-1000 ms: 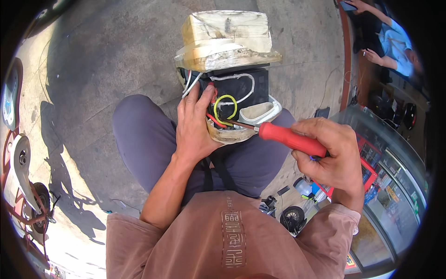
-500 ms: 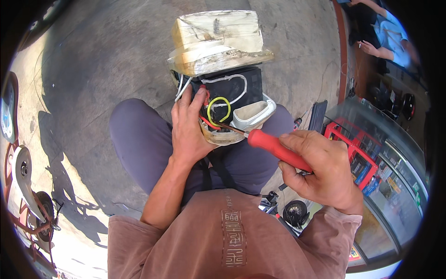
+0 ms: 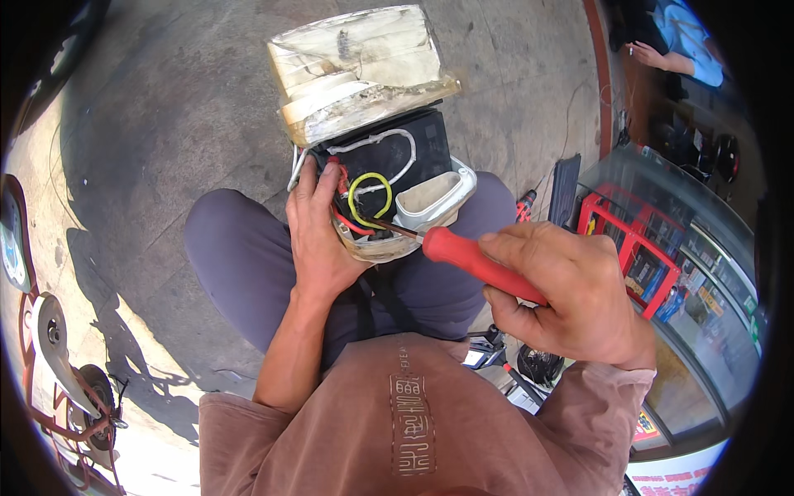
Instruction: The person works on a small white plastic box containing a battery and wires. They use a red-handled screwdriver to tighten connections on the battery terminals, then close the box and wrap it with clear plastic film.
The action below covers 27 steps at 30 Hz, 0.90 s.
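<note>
My right hand (image 3: pixel 562 293) is closed round the red handle of a screwdriver (image 3: pixel 475 260), and its metal shaft reaches into an opened, dirty white battery case (image 3: pixel 385 250). The tip is hidden among the wires beside a yellow-green wire loop (image 3: pixel 370 195). My left hand (image 3: pixel 317 227) grips the case's left side, fingers near a red connector (image 3: pixel 339 175). Inside the case are a black battery block (image 3: pixel 405 153), a white wire and red wire. A pale oval recessed part (image 3: pixel 430 201) sits at the case's right. The yellowed, taped white cover (image 3: pixel 351 70) lies beyond the block.
A glass display case (image 3: pixel 703 273) with a red rack (image 3: pixel 633 248) stands at the right. A red-and-black tool (image 3: pixel 527 205) lies beside my right knee. Another person's hand (image 3: pixel 649 54) shows at upper right. A scooter wheel (image 3: pixel 98 405) stands at lower left.
The battery case, its cover and both hands have shifted slightly left in the view. The screwdriver stays in my right hand, its shaft still among the wires.
</note>
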Tool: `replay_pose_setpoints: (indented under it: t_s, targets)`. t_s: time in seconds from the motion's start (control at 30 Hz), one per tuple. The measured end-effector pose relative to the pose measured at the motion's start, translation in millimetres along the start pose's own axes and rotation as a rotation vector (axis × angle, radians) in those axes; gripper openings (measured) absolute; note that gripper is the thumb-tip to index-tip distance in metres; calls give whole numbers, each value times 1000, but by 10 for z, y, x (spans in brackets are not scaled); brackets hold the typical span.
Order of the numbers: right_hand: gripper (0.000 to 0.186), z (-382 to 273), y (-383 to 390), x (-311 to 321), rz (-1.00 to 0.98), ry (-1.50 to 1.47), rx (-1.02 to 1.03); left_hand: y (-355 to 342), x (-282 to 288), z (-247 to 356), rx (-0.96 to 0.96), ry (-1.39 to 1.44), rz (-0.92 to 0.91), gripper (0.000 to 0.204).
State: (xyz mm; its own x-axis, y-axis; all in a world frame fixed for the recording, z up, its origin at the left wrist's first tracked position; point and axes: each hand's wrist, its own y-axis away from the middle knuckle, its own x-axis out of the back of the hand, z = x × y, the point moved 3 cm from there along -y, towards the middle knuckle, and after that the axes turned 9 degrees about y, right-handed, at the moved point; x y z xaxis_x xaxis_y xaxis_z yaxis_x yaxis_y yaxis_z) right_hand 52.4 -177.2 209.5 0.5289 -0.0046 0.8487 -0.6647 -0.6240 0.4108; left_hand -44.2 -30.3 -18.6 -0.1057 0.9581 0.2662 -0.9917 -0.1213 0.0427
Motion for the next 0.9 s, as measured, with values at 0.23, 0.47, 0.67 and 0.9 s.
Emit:
replay_pose_setpoints:
  t_s: [0.23,0.47,0.67,0.9]
  targets:
    - [42,30,-11,0,3,-43,-8,0,0,-1,-3,15,0,113]
    - [40,211,-20,-32,15,-151,-75,4,11,-2,4,-1,-5,113]
    - [43,232,62,-90,2,-355,-215,16,-7,-20,-13,-4,2,113]
    - [44,-6,-80,70,-104,70,262,9,4,-43,-37,-13,5,114]
